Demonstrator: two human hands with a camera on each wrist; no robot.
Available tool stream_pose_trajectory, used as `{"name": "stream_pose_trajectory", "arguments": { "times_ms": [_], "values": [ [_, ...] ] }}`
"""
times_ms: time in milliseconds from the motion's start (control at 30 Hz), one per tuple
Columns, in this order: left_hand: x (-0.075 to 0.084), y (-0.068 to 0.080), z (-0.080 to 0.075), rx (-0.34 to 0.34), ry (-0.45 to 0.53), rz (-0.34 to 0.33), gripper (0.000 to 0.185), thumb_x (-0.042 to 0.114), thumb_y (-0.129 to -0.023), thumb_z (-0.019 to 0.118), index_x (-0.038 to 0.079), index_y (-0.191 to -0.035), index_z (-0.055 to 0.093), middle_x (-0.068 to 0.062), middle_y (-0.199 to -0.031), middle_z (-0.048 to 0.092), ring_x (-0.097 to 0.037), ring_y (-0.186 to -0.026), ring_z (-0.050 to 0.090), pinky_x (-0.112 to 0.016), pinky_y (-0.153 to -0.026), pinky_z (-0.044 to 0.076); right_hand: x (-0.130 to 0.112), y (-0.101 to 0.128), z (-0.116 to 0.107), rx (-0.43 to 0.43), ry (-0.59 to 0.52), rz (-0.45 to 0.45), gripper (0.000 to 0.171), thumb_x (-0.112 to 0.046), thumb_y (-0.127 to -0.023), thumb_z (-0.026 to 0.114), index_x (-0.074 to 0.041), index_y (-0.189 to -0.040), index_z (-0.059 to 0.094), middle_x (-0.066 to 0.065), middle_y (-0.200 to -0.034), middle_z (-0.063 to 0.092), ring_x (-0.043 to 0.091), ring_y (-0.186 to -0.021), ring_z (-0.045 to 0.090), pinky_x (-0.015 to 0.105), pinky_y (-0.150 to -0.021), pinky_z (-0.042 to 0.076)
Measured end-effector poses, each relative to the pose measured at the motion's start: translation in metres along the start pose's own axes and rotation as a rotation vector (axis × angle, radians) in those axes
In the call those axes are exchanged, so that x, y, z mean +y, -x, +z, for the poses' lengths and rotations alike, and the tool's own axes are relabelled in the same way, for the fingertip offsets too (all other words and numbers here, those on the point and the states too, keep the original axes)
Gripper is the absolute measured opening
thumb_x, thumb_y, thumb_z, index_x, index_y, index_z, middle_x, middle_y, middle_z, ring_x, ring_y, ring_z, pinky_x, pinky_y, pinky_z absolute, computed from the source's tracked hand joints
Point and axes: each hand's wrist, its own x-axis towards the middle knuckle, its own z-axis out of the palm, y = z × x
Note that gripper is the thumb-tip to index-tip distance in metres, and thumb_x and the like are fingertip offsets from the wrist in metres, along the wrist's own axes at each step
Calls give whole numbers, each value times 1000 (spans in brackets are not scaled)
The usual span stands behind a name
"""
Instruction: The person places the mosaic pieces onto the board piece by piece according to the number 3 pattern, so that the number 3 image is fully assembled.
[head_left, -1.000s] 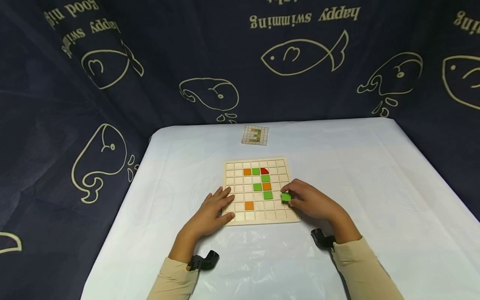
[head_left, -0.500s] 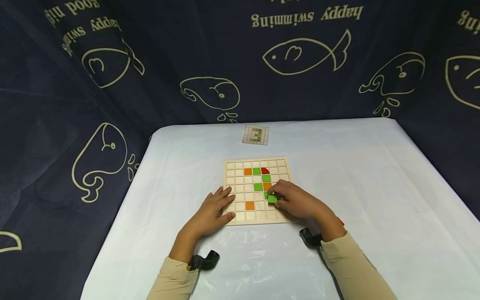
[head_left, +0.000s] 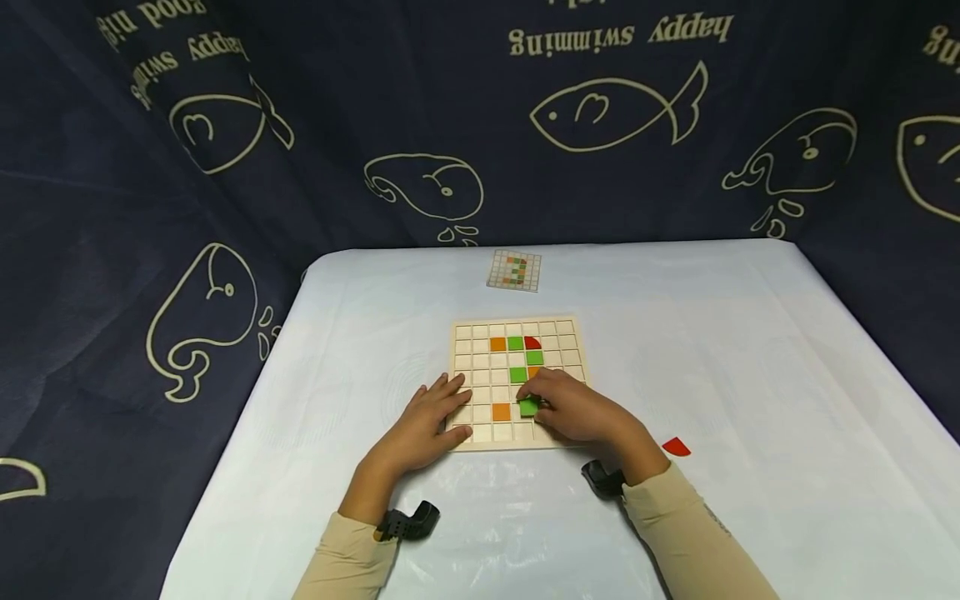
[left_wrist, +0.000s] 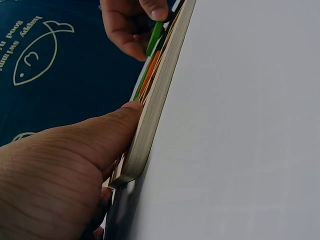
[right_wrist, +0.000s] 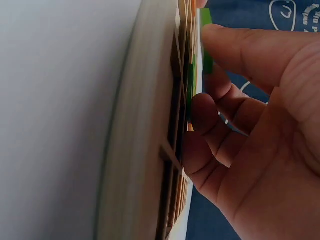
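Note:
A wooden grid board (head_left: 480, 439) lies on the table, with orange, green and red tiles set in some of its squares. My right hand (head_left: 581, 410) pinches a green square tile (head_left: 528, 407) between thumb and fingers, just over the lower middle of the board. In the right wrist view the green tile (right_wrist: 206, 42) stands a little above the grid. My left hand (head_left: 420, 425) rests with its fingers spread on the board's left edge. An orange tile (head_left: 501, 412) sits in a square left of the held tile. The right hand hides part of the grid's right side.
A small card (head_left: 513, 271) printed with a coloured grid pattern lies behind the board. A red quarter-round tile (head_left: 677, 447) is on the white table (head_left: 750, 358), right of the right forearm. A dark curtain (head_left: 450, 100) hangs behind the table.
My right hand has carried the green tile leftward over the board, from its right side to the lower middle. The red tile by the forearm has come into view. My left hand stays put.

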Motion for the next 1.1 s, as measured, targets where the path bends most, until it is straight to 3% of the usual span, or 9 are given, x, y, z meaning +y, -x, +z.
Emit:
{"name": "stream_pose_trajectory", "arguments": {
  "times_ms": [600, 1100],
  "values": [
    [2, 0, -3, -21, -10, -20, 59, 33, -97, 65, 6, -147, 49, -9, -160, 29, -33, -149, 18, -58, -117, 12, -5, -4, 6, 7, 66, -7, 30, 5, -86, 64, -10, -111, 71, 2, -101, 63, 20, -95, 55, 42, -90, 43],
    [1, 0, -2, -16, -7, -12, 59, 35, -97, 65, 6, -147, 50, -9, -160, 30, -33, -149, 19, -58, -117, 12, -15, -9, 9, -22, 73, 46, 27, -4, -87, 71, -8, -113, 69, -2, -97, 58, 17, -91, 49, 39, -84, 43]
  ]
}}
